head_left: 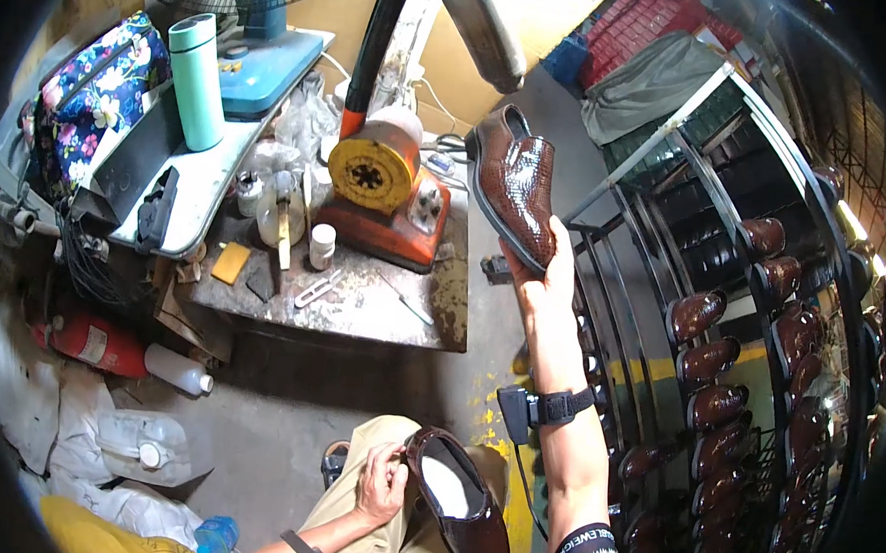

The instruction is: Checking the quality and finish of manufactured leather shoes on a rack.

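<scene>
My right hand (pixel 546 272) is raised ahead with its arm stretched out. It grips a glossy brown loafer (pixel 528 186) by the toe end, the heel pointing up and away and the dark sole facing left. Textured leather covers its upper. A second brown loafer (pixel 477 541) lies across my lap, its opening upward and a pale insole showing inside. Curled fingers of my left hand (pixel 382 484) close against the heel end of this loafer. Part of that grip is hidden by the angle.
A worn workbench (pixel 361 317) carries an orange machine with a yellow disc (pixel 373 173), a white bottle (pixel 322 246) and a yellow block (pixel 230 262). Racks of brown shoes (pixel 714 406) stand at right. A metal nozzle (pixel 486 38) hangs above. A red cylinder (pixel 99 344) lies at left.
</scene>
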`<state>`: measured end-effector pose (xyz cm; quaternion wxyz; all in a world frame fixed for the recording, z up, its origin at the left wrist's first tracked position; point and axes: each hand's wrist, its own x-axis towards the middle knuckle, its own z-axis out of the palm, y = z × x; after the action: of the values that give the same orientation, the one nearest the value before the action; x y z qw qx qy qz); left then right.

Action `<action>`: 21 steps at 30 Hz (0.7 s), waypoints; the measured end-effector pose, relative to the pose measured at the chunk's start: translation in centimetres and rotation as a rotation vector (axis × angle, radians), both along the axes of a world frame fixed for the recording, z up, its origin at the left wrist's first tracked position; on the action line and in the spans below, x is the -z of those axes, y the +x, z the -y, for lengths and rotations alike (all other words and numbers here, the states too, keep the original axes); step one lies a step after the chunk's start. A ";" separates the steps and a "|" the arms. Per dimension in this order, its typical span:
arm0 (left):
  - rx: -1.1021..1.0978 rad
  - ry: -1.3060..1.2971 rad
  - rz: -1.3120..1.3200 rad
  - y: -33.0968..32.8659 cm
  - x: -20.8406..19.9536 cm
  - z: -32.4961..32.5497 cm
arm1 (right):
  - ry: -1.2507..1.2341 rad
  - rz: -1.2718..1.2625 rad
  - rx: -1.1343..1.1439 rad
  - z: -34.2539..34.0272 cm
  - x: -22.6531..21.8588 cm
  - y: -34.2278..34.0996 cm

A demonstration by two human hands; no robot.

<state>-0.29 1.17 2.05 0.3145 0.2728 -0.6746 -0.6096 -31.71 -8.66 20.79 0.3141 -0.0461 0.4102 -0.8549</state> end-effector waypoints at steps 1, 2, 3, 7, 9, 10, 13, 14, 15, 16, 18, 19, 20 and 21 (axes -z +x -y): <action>-0.007 0.008 -0.012 -0.1 0.2 0.1 | -0.019 -0.022 -0.002 0.7 -0.2 -0.3; -0.009 0.003 -0.014 -0.1 0.3 0.2 | -0.026 -0.023 -0.005 1.4 -0.4 -0.6; -0.005 0.028 -0.015 -0.1 0.4 0.3 | -0.031 -0.025 -0.007 2.2 -0.5 -0.7; 0.018 0.031 -0.013 -0.2 0.1 0.9 | -0.054 -0.023 0.025 4.0 -1.1 -1.2; 0.007 0.038 -0.023 -0.2 0.1 1.1 | -0.072 -0.013 0.016 4.5 -1.3 -1.3; 0.007 0.032 -0.016 -0.2 0.2 1.2 | -0.073 -0.012 0.013 4.8 -1.3 -1.4; 0.000 0.039 -0.007 -0.2 0.3 1.2 | -0.101 -0.003 0.001 5.6 -1.1 -1.9; 0.011 0.057 -0.016 -0.4 0.2 1.1 | -0.108 0.001 0.006 5.3 -1.6 -2.2; 0.026 0.055 -0.030 -0.5 0.4 0.9 | -0.116 0.004 0.012 5.0 -2.1 -2.4; 0.040 0.044 -0.038 -0.6 0.7 0.7 | -0.118 -0.012 0.026 4.6 -2.8 -2.7; 0.012 0.058 -0.016 -0.3 0.7 1.1 | -0.137 0.012 0.005 6.1 -1.8 -2.6; 0.000 0.054 -0.009 -0.2 0.9 1.2 | -0.141 0.020 -0.007 6.8 -1.4 -2.5; -0.003 0.029 -0.012 -0.2 0.9 1.2 | -0.142 0.019 -0.012 6.7 -1.5 -2.6; -0.006 0.004 -0.015 -0.3 0.9 1.2 | -0.143 0.019 -0.018 6.6 -1.6 -2.8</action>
<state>-0.57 0.00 1.17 0.3209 0.2709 -0.6701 -0.6120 -34.48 -15.25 22.40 0.3215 -0.0639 0.3446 -0.8797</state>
